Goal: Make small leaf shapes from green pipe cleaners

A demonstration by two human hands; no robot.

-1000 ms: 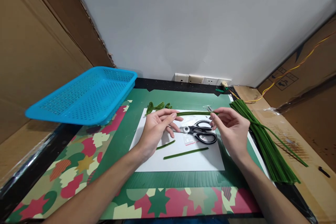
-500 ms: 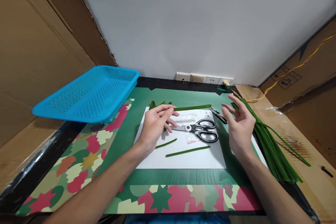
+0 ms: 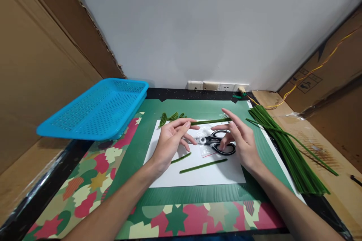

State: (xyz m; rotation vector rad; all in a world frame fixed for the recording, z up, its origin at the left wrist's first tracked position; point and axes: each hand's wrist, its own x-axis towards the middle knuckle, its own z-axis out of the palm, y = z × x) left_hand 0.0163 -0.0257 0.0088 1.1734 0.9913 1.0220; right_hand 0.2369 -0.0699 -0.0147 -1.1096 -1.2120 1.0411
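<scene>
My left hand (image 3: 169, 141) pinches the left end of a long green pipe cleaner (image 3: 210, 121), which runs to the right just above the white sheet (image 3: 198, 177). To its right, my right hand (image 3: 240, 141) hovers with fingers stretched out over the black-handled scissors (image 3: 216, 144) and holds nothing. Its fingertips are near the pipe cleaner's right end. Two shorter cut green pieces (image 3: 203, 165) lie on the sheet in front of my hands, beside a small clear plastic bag (image 3: 206, 151).
A bundle of long green pipe cleaners (image 3: 285, 147) lies at the right. Folded green pieces (image 3: 170, 116) sit at the sheet's far edge. A blue plastic basket (image 3: 96, 109) juts over the left side. Cardboard walls flank the green mat (image 3: 135, 147); wall sockets (image 3: 217, 86) behind.
My right hand let go of the pipe cleaner's right end, swung out to the right, then came back over the scissors. My left hand kept its hold on the left end.
</scene>
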